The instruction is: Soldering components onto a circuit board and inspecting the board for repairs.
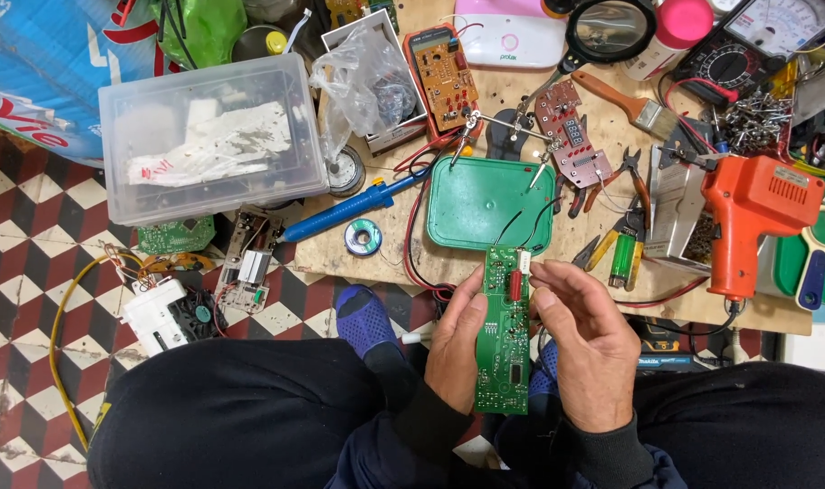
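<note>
One long green circuit board is held upright in front of the person's lap, near the middle of the view. Left hand grasps its left edge, fingers curled along the side. Right hand pinches the right edge near the top, thumb and fingertips by one small red part on the board. Two thin black wires run from the board's top up over one green tray lying just beyond it on the wooden board table.

Far side of the tray: one helping-hand clip stand holding one reddish circuit board; one orange circuit board to its left. Right: one orange soldering gun, one green lighter, one paintbrush, one meter with a dial, one black magnifier. Pliers by the lighter, count unclear.

Left: one blue desoldering pump, one solder spool, one clear plastic box with white paper inside, one crumpled clear bag. On the checkered floor: one small green board, one white part with a black fan, one yellow cable. One blue sock foot shows near the table edge.
</note>
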